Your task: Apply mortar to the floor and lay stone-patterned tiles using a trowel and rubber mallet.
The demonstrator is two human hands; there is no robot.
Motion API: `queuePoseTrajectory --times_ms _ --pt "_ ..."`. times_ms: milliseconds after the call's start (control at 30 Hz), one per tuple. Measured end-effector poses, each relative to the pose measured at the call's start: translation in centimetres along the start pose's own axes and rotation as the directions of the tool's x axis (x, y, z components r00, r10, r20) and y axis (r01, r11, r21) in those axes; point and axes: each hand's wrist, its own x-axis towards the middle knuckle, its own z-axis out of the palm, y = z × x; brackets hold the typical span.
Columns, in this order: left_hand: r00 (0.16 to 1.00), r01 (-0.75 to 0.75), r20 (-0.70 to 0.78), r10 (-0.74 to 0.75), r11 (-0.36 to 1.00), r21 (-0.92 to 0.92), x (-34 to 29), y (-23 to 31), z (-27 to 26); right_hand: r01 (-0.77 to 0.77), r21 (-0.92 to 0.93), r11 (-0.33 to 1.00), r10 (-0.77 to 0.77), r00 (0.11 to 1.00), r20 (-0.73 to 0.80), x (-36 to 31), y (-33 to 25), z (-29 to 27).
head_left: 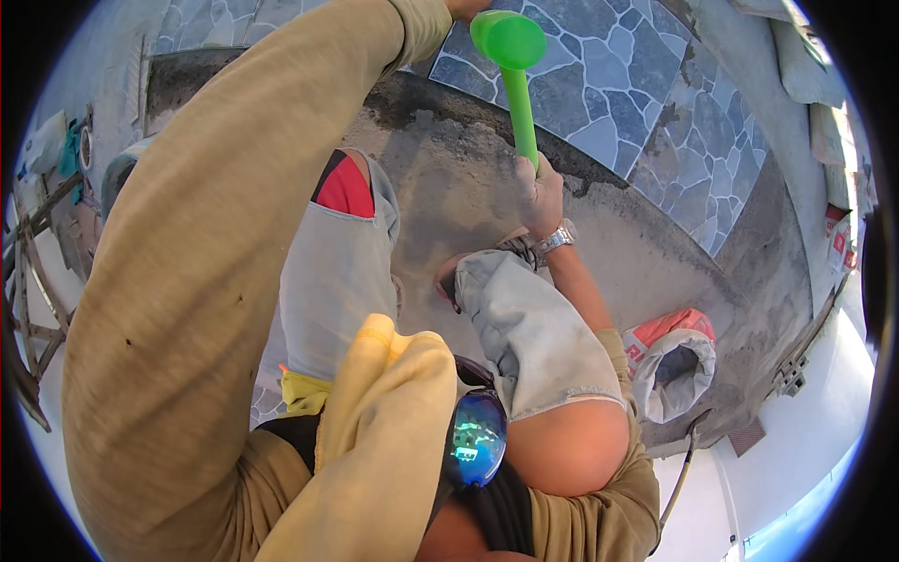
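My right hand point(540, 194), a watch point(559, 236) on its wrist, is closed round the lower end of a bright green mallet point(517, 103). The mallet's round head is over the edge of grey stone-patterned tiles point(599, 70) with pale joints. My left arm point(201, 215), in a tan sleeve, reaches far forward. Only a bit of my left hand point(465, 7) shows at the top edge, close to the mallet head; its fingers are out of sight.
Rough grey mortar point(435, 187) lies between my legs and the tiles. An open red and white sack point(676, 361) stands to the right. More sacks point(815, 80) line the far right wall. A metal frame point(33, 290) is at the left. Mirrored sunglasses point(478, 438) hang at my chest.
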Motion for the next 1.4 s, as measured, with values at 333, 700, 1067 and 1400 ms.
queuePoseTrajectory --times_ms 333,700,1067,1400 --pt "0.998 0.006 0.068 -0.007 1.0 0.009 -0.5 1.5 -0.7 -0.078 -0.088 0.993 0.082 0.996 0.042 -0.1 1.3 -0.5" --pt "0.953 0.105 0.271 -0.138 0.985 0.134 -0.2 0.0 -0.8 -0.05 0.081 0.995 0.048 0.998 0.027 0.9 0.8 -0.6" --pt "0.93 0.05 0.358 -0.083 0.994 0.099 2.3 2.0 -2.6 0.004 0.08 0.997 0.019 0.956 -0.293 6.6 1.2 -2.7" --pt "0.882 0.081 0.433 -0.187 0.964 0.253 3.4 3.6 -2.1 0.047 0.343 0.938 0.046 0.965 -0.258 7.6 -6.6 -5.3"
